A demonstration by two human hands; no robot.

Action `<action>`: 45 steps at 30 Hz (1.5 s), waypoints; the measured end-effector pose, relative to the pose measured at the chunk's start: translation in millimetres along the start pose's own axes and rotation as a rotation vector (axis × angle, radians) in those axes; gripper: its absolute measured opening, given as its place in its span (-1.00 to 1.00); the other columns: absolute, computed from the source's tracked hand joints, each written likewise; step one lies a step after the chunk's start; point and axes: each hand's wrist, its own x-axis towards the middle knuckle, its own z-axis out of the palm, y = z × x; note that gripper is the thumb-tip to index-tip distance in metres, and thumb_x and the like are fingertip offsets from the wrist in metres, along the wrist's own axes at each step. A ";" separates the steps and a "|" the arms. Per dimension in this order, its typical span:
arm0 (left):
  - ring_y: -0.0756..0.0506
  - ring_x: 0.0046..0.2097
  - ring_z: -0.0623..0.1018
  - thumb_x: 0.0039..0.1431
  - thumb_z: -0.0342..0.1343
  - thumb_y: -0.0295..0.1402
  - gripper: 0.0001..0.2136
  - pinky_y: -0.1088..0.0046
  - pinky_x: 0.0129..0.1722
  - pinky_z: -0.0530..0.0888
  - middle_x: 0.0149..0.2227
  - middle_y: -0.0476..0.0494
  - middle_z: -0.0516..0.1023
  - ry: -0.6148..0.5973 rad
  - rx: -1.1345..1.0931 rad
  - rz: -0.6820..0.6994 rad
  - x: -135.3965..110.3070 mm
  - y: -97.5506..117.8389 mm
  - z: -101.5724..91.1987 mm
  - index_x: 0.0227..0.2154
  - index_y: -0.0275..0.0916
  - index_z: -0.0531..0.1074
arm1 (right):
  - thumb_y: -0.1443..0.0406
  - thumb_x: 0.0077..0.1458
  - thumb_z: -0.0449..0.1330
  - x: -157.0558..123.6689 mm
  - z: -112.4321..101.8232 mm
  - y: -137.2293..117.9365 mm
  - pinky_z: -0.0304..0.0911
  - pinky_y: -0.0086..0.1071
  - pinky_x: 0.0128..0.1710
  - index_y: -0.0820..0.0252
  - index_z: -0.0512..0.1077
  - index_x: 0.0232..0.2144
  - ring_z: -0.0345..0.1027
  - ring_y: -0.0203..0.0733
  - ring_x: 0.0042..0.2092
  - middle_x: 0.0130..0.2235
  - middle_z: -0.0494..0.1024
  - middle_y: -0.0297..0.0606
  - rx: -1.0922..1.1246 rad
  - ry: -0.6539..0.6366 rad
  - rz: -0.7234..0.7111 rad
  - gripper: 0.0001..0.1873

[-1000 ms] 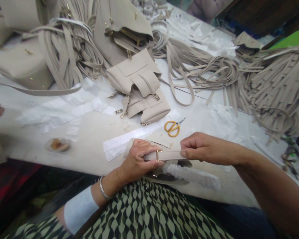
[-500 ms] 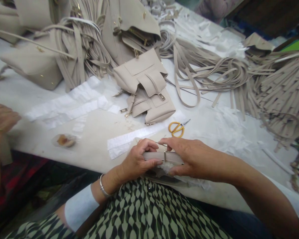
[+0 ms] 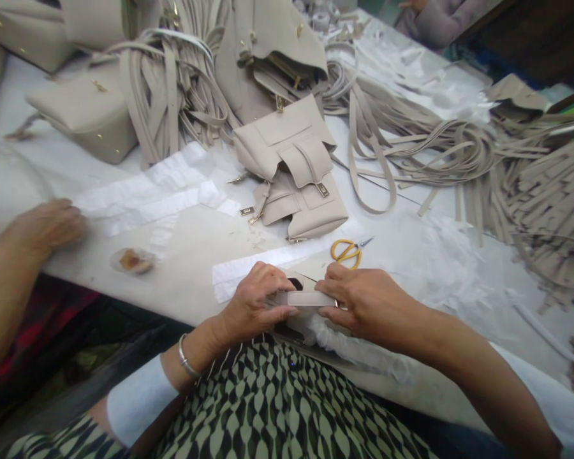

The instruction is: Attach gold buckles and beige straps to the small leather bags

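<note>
Strap (image 3: 310, 298) in the head view: it lies level between the two hands, close in front of the person's body, its pale face turned up. Doing this well, I judge, means holding it flat and straight, with even pressure from both sides so that it neither twists nor creases. A small glint of metal shows at the right fingertips; light handling there would probably spare it scratches.

The left hand (image 3: 261, 296) is half curled, grasping the strap's left part with fingers on the far edge and thumb on the near one. The right hand (image 3: 358, 293) is bent in much the same way, thumb and fingers about the right part; how firmly it presses cannot be told, since its own fingers hide the contact.

Just beyond the right hand lie yellow scissors (image 3: 356, 245), blades pointing away. A white strip (image 3: 249, 271) lies just beyond the left hand, and beige bag pieces (image 3: 291, 131) rest farther off, past both hands. Another person's hand (image 3: 52, 223) is well apart, out to the left of the left hand.
</note>
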 end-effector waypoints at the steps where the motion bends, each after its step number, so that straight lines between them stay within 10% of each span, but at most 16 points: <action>1: -0.12 -0.19 0.37 0.04 0.23 -0.28 -0.77 0.30 -0.17 0.32 -0.30 -0.13 0.43 -0.005 -0.004 -0.017 -2.6 -1.8 0.9 -0.26 -0.25 0.43 | 0.23 0.10 0.15 -0.3 2.6 1.7 0.18 -0.39 -0.36 0.18 0.45 -0.29 0.37 -0.20 -0.34 -0.29 0.46 -0.22 0.052 0.042 -0.006 -0.84; 17: -0.11 -0.12 0.37 0.04 0.20 -0.31 -0.72 0.29 -0.10 0.41 -0.19 -0.16 0.33 0.142 -0.170 -0.188 -23.2 -13.2 9.1 -0.15 -0.22 0.42 | 0.21 0.13 0.07 7.1 13.7 14.3 0.28 -0.18 -0.09 0.17 0.43 -0.05 0.39 -0.05 -0.10 -0.12 0.51 -0.15 0.221 0.045 0.093 -0.64; 31: -0.19 -0.12 0.35 -0.02 0.20 -0.03 -0.54 0.21 -0.10 0.21 -0.17 -0.20 0.45 0.125 0.109 -0.079 -1.5 -3.3 13.3 -0.12 -0.22 0.45 | 0.15 0.06 0.15 -0.1 5.0 2.9 0.12 -0.44 -0.50 0.19 0.40 -0.33 0.24 -0.28 -0.45 -0.47 0.40 -0.35 0.629 0.127 0.287 -0.77; 45: -0.09 -0.25 0.41 0.15 0.09 -0.16 -0.74 0.27 -0.11 0.19 -0.41 -0.06 0.49 -0.011 -0.039 -0.042 14.5 -0.8 21.7 -0.25 -0.24 0.48 | 0.08 -0.05 0.23 4.6 5.1 10.9 0.01 -0.59 -0.70 0.24 0.33 -0.35 0.08 -0.44 -0.57 -0.51 0.29 -0.40 1.200 0.100 0.426 -0.65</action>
